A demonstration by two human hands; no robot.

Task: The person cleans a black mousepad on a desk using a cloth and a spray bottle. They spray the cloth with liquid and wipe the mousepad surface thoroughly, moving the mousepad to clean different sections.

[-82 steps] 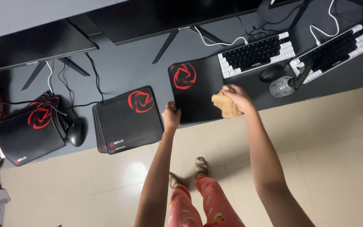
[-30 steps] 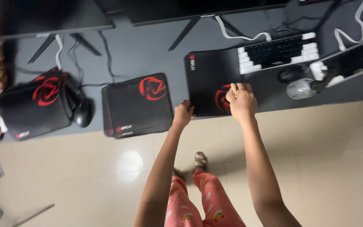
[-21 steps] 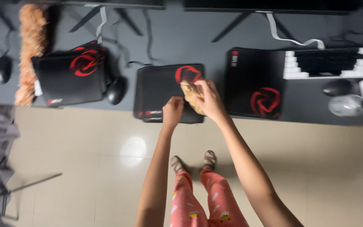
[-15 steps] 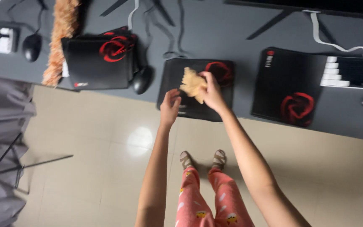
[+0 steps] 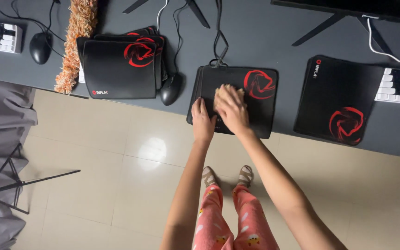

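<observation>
While the left hand [image 5: 203, 121] is laid flat, fingers together, on the middle mouse pad [image 5: 237, 99], a tan cloth [image 5: 223, 92] is pressed there under the right hand's [image 5: 231, 111] spread fingers.

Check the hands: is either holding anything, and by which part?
The right hand presses a tan cloth flat under its palm and fingers on the middle mouse pad. The left hand rests on the pad's front edge, holding nothing.

A black mouse pad [image 5: 237, 99] with a red emblem is shown under a tan cloth [image 5: 224, 92]. Black pads with red emblems [image 5: 121, 65] are stacked on the dark grey desk [image 5: 274, 41]. Pink patterned trousers [image 5: 228, 222] are seen over beige floor tiles [image 5: 93, 162].
</observation>
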